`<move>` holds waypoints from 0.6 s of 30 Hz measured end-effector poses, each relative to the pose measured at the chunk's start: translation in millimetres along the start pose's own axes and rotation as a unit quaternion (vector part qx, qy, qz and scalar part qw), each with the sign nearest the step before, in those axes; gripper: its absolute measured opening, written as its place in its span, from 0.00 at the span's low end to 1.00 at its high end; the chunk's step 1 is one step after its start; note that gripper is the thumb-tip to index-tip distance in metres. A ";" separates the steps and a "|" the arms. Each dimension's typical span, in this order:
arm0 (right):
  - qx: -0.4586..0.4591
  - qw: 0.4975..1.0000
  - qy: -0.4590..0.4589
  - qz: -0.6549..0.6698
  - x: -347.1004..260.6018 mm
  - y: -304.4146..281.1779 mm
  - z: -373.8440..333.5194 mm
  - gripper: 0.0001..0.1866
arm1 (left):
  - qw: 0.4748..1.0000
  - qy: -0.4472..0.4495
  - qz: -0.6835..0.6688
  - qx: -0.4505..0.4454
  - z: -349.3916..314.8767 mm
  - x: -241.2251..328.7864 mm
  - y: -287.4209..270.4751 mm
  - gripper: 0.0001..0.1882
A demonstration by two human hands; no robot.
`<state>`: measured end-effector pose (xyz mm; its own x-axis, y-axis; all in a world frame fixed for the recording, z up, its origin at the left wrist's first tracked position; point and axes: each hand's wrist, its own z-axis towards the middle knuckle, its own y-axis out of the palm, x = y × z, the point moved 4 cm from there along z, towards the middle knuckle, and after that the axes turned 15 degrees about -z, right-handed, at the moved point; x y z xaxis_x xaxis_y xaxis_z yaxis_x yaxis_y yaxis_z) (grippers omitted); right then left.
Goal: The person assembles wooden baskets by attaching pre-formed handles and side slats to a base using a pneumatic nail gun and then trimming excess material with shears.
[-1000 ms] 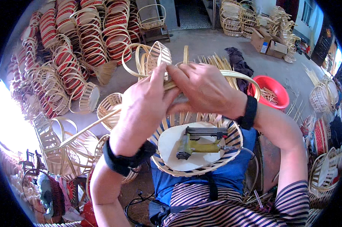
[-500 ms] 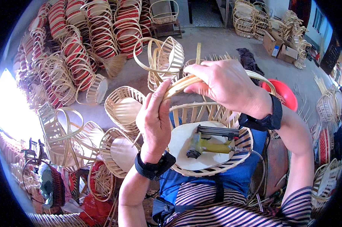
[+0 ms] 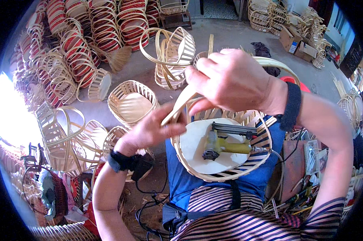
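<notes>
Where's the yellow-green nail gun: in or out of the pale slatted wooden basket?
In. The nail gun lies inside the basket; its pale flat bottom board shows beneath.

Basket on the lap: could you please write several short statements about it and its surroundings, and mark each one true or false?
1. The nail gun lies inside the basket. True.
2. The right hand holds the nail gun. False: it holds bent strips.
3. The red tub is partly hidden behind the right arm. True.
4. The shirt is plain white. False: it is striped.
</notes>
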<state>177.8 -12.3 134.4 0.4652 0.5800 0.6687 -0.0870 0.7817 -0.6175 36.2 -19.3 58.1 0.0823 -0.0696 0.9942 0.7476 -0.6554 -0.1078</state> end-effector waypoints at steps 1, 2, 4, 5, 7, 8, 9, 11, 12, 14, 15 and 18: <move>0.003 1.000 0.005 0.002 2.2 -1.4 -1.5 0.24 | 0.999 0.031 -0.014 0.017 -2.9 -18.5 0.0 0.09; 0.012 1.000 0.010 0.009 2.1 -2.9 0.3 0.22 | 0.995 0.064 -0.051 0.065 -8.8 -31.6 2.6 0.08; 0.022 0.999 0.022 0.012 0.5 -4.4 3.1 0.19 | 0.963 0.147 -0.145 0.176 -9.1 -50.0 14.5 0.06; 0.023 0.999 0.028 0.029 2.7 -5.6 3.7 0.19 | 0.948 0.181 -0.151 0.214 -8.3 -54.1 20.4 0.05; 0.031 0.998 0.036 0.049 6.4 -2.9 1.6 0.19 | 0.929 0.214 -0.170 0.249 -1.3 -52.8 26.9 0.05; 0.029 0.998 0.033 0.047 5.2 -2.2 0.1 0.19 | 0.920 0.231 -0.176 0.264 0.9 -52.5 28.2 0.05; 0.013 0.997 0.054 0.049 4.4 -1.5 -1.8 0.20 | 0.916 0.236 -0.114 0.302 1.3 -50.0 28.8 0.05; -0.009 0.995 0.086 0.045 4.1 0.5 -5.2 0.21 | 0.899 0.276 0.038 0.338 3.9 -49.8 31.2 0.08; -0.011 0.995 0.085 0.045 5.3 -0.4 -5.6 0.21 | 0.892 0.285 0.072 0.343 5.2 -49.0 30.7 0.09; -0.021 0.994 0.102 0.043 9.3 -1.7 -6.9 0.21 | 0.888 0.280 0.090 0.354 5.9 -44.8 32.5 0.12; -0.022 0.993 0.104 0.040 9.5 -1.9 -7.3 0.21 | 0.890 0.275 0.086 0.354 6.6 -41.8 33.3 0.13; -0.049 0.990 0.124 0.041 8.6 5.0 -8.7 0.21 | 0.893 0.266 0.080 0.355 11.8 -46.1 32.2 0.13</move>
<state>189.0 -5.4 133.4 0.6631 0.5573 0.4998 -0.0536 0.7013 -0.7108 64.3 -28.4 8.8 0.0426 -0.5903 0.8060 0.9991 0.0245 -0.0348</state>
